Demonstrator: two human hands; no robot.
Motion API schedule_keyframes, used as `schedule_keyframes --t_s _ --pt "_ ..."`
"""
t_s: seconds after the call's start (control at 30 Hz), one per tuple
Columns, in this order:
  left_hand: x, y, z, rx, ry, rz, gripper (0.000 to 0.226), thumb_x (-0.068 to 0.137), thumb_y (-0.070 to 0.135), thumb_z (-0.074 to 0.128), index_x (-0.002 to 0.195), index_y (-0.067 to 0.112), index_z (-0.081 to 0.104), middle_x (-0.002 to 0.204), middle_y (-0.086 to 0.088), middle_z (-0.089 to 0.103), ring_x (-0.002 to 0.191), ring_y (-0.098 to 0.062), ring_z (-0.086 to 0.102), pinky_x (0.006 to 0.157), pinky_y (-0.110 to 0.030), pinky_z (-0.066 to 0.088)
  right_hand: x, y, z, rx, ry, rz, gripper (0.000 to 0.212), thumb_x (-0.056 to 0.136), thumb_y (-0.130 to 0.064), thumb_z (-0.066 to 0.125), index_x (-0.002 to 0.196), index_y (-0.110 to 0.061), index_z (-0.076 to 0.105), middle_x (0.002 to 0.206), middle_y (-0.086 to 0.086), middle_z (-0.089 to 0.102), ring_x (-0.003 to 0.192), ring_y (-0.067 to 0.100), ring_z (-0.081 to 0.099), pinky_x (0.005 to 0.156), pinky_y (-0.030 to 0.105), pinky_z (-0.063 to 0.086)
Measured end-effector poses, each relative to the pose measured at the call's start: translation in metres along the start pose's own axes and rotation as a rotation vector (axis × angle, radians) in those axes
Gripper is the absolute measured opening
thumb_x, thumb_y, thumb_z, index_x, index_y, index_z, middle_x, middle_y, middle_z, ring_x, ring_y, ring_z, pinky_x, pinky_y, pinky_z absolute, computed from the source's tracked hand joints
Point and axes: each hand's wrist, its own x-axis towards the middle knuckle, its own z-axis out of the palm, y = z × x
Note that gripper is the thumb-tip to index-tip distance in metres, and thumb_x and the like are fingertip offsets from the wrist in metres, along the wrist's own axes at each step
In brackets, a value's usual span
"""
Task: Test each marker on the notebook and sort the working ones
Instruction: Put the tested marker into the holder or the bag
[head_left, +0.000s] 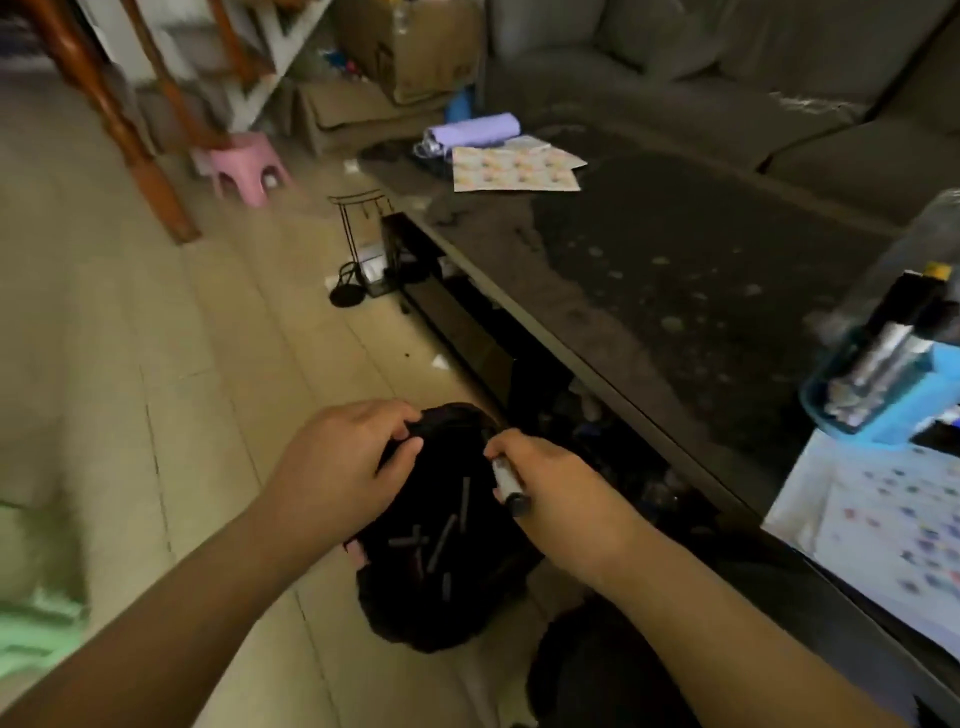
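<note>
A black plastic bag (441, 561) is held open over the tiled floor (156, 389), between and below the two hands. Its rim is pinched at the upper left by the left hand (343, 462), whose fingers and thumb are curled round a fold of the plastic. The opposite side of the rim is touched by the right hand (550, 483), in which a marker (508, 486) is gripped; the marker's grey barrel is seen slanting down out of the fist, with its dark end pointing toward the person. Whether that dark end is a cap cannot be told from the blurred view.

Inside the bag, below the hands, several more markers (441, 540) are seen as grey sticks lying at different angles, some crossing one another.

To the right of the right hand a dark glass-topped coffee table (649, 291) is seen. On its near right corner, well apart from the hands, a blue container (883, 410) holding upright markers and pens is standing, and just in front of it a white sheet with rows of coloured marks (893, 519) is lying; whether this is the notebook cannot be told. At the table's far end a patterned paper sheet (514, 169) and a purple roll (472, 132) are lying.

Beyond the left hand a pink stool (249, 166) and a black wire stand (353, 249) are placed on the floor. A grey sofa (727, 78) is set behind the table.
</note>
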Motion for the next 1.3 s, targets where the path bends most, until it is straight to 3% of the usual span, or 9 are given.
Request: schedule_keyframes --t_s 0.13,0.23,0.37,0.5,0.63,0.7,0.83,0.93,1.3 --pt "-0.005 -0.018 0.008 0.062 -0.020 -0.016 0.034 0.082 0.036 0.045 0.094 0.014 0.068 0.083 0.002 0.068 0.073 -0.020 0.063 0.065 -0.032 0.051 0.018 0.008 0.023 -0.120 -0.112 -0.007 0.049 0.095 -0.017 0.051 0.141 -0.022 0.036 0.133 0.005 0.047 0.120 0.021 0.048 0.098 0.037 0.045" --pt "0.001 -0.015 0.016 0.061 -0.027 0.036 0.037 0.078 0.038 0.040 0.085 0.014 0.067 0.075 0.002 0.064 0.067 -0.021 0.061 0.059 -0.034 0.052 0.009 0.016 0.010 -0.086 0.015 0.003 0.038 0.096 -0.024 0.050 0.133 -0.018 0.044 0.127 0.001 0.049 0.117 0.017 0.046 0.094 0.029 0.045" --pt "0.024 0.023 0.021 -0.038 -0.012 0.102 0.010 0.079 0.017 0.069 0.088 0.014 0.067 0.080 0.004 0.065 0.072 -0.016 0.061 0.062 -0.030 0.050 -0.020 0.032 -0.033 -0.068 0.209 0.045 0.032 0.096 -0.023 0.050 0.127 -0.017 0.048 0.123 -0.002 0.050 0.116 0.013 0.045 0.095 0.026 0.042" --pt "0.059 0.086 0.028 -0.104 -0.018 0.287 0.012 0.079 0.020 0.070 0.090 0.016 0.067 0.079 0.008 0.063 0.070 -0.012 0.060 0.057 -0.024 0.045 -0.062 0.061 -0.077 -0.080 0.388 0.146 0.031 0.092 -0.022 0.056 0.122 -0.015 0.052 0.115 0.000 0.054 0.109 0.016 0.050 0.092 0.032 0.045" --pt "0.087 0.164 0.043 -0.172 -0.048 0.480 0.018 0.074 0.015 0.075 0.089 0.016 0.066 0.077 0.008 0.062 0.069 -0.013 0.061 0.056 -0.022 0.043 -0.117 0.094 -0.108 -0.097 0.529 0.304 0.031 0.093 -0.024 0.056 0.123 -0.019 0.051 0.112 -0.004 0.053 0.104 0.008 0.049 0.087 0.013 0.035" --pt "0.095 0.206 0.052 -0.214 -0.062 0.587 0.018 0.072 0.015 0.075 0.088 0.016 0.066 0.076 0.008 0.062 0.068 -0.013 0.061 0.054 -0.019 0.042 -0.146 0.111 -0.119 -0.089 0.553 0.432 0.033 0.095 -0.030 0.052 0.127 -0.026 0.045 0.115 -0.010 0.050 0.105 0.004 0.047 0.087 0.013 0.037" --pt "0.107 0.286 0.076 -0.280 -0.079 0.805 0.021 0.077 0.031 0.051 0.083 0.016 0.065 0.077 0.004 0.064 0.069 -0.016 0.063 0.058 -0.027 0.052 -0.200 0.150 -0.135 -0.077 0.627 0.630 0.033 0.095 -0.030 0.051 0.128 -0.026 0.045 0.113 -0.010 0.052 0.101 0.006 0.049 0.085 0.017 0.040" --pt "0.115 0.335 0.101 -0.303 -0.110 0.897 0.013 0.078 0.025 0.059 0.083 0.015 0.065 0.076 0.001 0.065 0.069 -0.020 0.064 0.057 -0.034 0.054 -0.232 0.179 -0.143 -0.081 0.669 0.750 0.033 0.095 -0.028 0.052 0.127 -0.025 0.047 0.111 -0.011 0.050 0.097 0.005 0.048 0.083 0.014 0.037" --pt "0.149 0.418 0.182 -0.368 -0.208 0.881 0.017 0.084 0.020 0.063 0.100 0.014 0.065 0.092 0.002 0.064 0.082 -0.016 0.060 0.068 -0.024 0.039 -0.271 0.286 -0.160 -0.109 0.677 0.963 0.033 0.095 -0.025 0.052 0.128 -0.020 0.052 0.121 -0.003 0.053 0.106 0.009 0.049 0.085 0.014 0.036"
